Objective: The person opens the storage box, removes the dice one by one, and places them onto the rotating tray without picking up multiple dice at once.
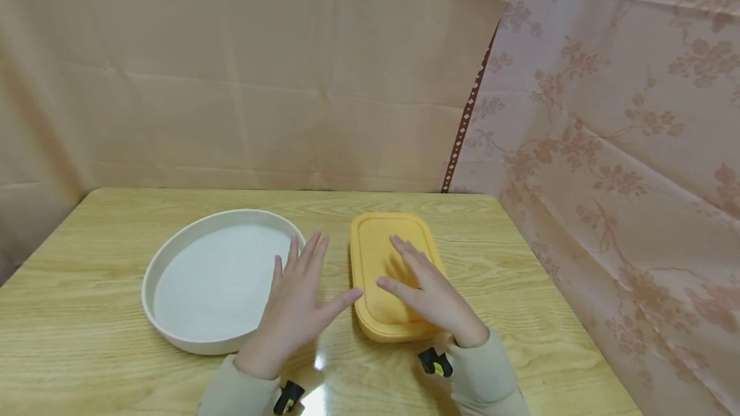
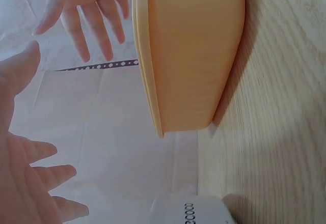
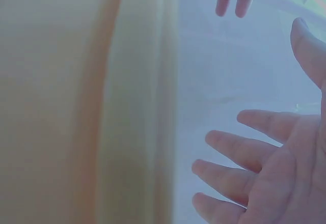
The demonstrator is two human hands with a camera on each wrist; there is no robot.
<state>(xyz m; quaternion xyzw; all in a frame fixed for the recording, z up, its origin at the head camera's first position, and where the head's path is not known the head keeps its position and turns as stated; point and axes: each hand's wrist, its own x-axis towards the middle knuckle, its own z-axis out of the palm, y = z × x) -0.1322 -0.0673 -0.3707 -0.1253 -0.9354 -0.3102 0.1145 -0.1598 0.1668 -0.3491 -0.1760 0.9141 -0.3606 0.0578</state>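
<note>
A yellow lidded food container (image 1: 376, 242) stands on the table with its lid on. My right hand (image 1: 430, 294) hovers over the lid, fingers spread and holding nothing. To its left, my left hand (image 1: 295, 300) is held up with straight, spread fingers, between the container and a round white tray (image 1: 225, 281); it overlaps the tray's right rim in the head view. In the left wrist view the container's side wall (image 2: 196, 56) and overhanging lid edge show close by. The right wrist view has the container (image 3: 132, 107) blurred and near, with the right palm (image 3: 285, 178) beside it.
Both things stand on a wood-grain table (image 1: 480, 242). A plain beige curtain (image 1: 277, 82) hangs behind it, and a pink flowered curtain (image 1: 624, 146) runs along the right side. Small black devices (image 1: 436, 363) sit at both wrists.
</note>
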